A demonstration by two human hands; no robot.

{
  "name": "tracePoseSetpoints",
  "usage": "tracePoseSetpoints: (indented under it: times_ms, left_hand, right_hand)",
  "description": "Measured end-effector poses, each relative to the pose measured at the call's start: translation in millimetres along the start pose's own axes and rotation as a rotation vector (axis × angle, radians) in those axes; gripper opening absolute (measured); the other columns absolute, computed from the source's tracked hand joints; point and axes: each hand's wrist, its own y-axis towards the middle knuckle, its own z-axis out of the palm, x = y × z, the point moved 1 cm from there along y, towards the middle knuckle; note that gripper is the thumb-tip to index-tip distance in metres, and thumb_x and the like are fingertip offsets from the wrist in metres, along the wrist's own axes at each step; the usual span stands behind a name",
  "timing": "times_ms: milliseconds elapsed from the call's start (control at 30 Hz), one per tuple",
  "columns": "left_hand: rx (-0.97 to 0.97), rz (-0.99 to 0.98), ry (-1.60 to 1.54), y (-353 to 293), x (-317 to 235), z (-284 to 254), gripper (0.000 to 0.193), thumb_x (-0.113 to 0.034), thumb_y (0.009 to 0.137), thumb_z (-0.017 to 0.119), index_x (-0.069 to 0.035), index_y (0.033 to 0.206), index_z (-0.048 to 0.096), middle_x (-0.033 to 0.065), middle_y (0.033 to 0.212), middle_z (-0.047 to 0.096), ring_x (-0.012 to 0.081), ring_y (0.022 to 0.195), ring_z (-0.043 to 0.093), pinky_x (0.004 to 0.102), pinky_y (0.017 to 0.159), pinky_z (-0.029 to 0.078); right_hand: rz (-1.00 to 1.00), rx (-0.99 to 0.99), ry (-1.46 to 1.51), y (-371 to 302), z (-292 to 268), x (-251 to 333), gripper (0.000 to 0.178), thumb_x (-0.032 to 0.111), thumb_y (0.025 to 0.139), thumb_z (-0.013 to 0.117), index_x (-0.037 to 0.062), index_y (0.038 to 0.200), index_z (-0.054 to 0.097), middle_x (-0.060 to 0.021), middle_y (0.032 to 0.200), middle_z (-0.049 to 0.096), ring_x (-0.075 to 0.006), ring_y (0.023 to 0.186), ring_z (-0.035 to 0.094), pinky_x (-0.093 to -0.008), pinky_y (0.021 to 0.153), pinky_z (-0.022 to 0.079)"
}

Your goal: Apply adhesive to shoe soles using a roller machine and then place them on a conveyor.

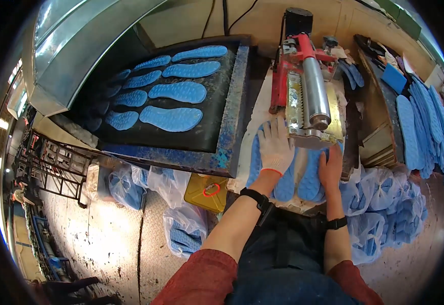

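Several blue insoles [309, 175] with a bumpy surface lie on a pale, worn work surface in front of me, below a roller machine [311, 91]. My left hand [275, 150], in a whitish glove with an orange cuff, rests flat on the left-hand insoles, its fingers stretched toward the machine. My right hand [330, 170] is bare and sits at the right edge of the other insoles. Its thumb is raised and the fingers point forward along that edge. The insoles' far ends are partly hidden by the machine and my hands.
Left, a black conveyor bed [212, 129] carries rows of blue insoles, some under a metal hood [90, 40]. A stack of insoles [425, 127] lies on a right-hand shelf. Filled plastic bags [384, 208] and a yellow container [201, 193] stand below.
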Motion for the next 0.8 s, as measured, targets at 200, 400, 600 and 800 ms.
tracePoseSetpoints:
  times_ms: [200, 400, 600, 800]
  left_hand:
    - [0.046, 0.029, -0.032, 2.9, -8.5, -0.7, 0.061, -0.029, 0.079, 0.061, 0.001, 0.128, 0.040, 0.0204, 0.124, 0.046, 0.0393, 0.116, 0.041, 0.0503, 0.096, 0.030]
    - [0.014, 0.031, 0.003, -0.3, -1.4, -3.1, 0.058, -0.029, 0.077, 0.062, 0.000, 0.124, 0.043, 0.0201, 0.123, 0.047, 0.0393, 0.116, 0.041, 0.0496, 0.095, 0.031]
    - [-0.006, -0.063, -0.117, 2.2, -6.4, -5.3, 0.054, -0.027, 0.078, 0.061, 0.000, 0.121, 0.045, 0.0199, 0.123, 0.046, 0.0377, 0.115, 0.041, 0.0497, 0.097, 0.030]
    - [-0.023, -0.016, -0.061, -2.8, 3.1, -3.4, 0.060, -0.025, 0.075, 0.063, 0.000, 0.124, 0.041, 0.0173, 0.120, 0.048, 0.0349, 0.108, 0.044, 0.0469, 0.092, 0.033]
  right_hand:
    - [-0.023, -0.017, -0.078, -0.5, 0.0, -14.4, 0.042, 0.013, 0.085, 0.053, 0.0013, 0.125, 0.047, -0.0234, 0.129, 0.045, -0.0388, 0.121, 0.041, -0.0445, 0.102, 0.033]
    - [-0.061, -0.012, -0.067, -2.7, 5.9, -11.7, 0.042, 0.013, 0.086, 0.053, 0.0009, 0.125, 0.046, -0.0226, 0.130, 0.045, -0.0386, 0.121, 0.042, -0.0438, 0.102, 0.033]
    - [-0.069, -0.002, -0.130, 0.2, 6.3, -28.7, 0.040, 0.018, 0.089, 0.051, 0.0007, 0.125, 0.046, -0.0216, 0.131, 0.045, -0.0376, 0.122, 0.041, -0.0437, 0.102, 0.033]
    - [-0.086, 0.024, -0.125, -0.6, 10.2, -21.5, 0.040, 0.021, 0.090, 0.049, 0.0003, 0.124, 0.047, -0.0205, 0.129, 0.047, -0.0365, 0.122, 0.041, -0.0435, 0.102, 0.032]
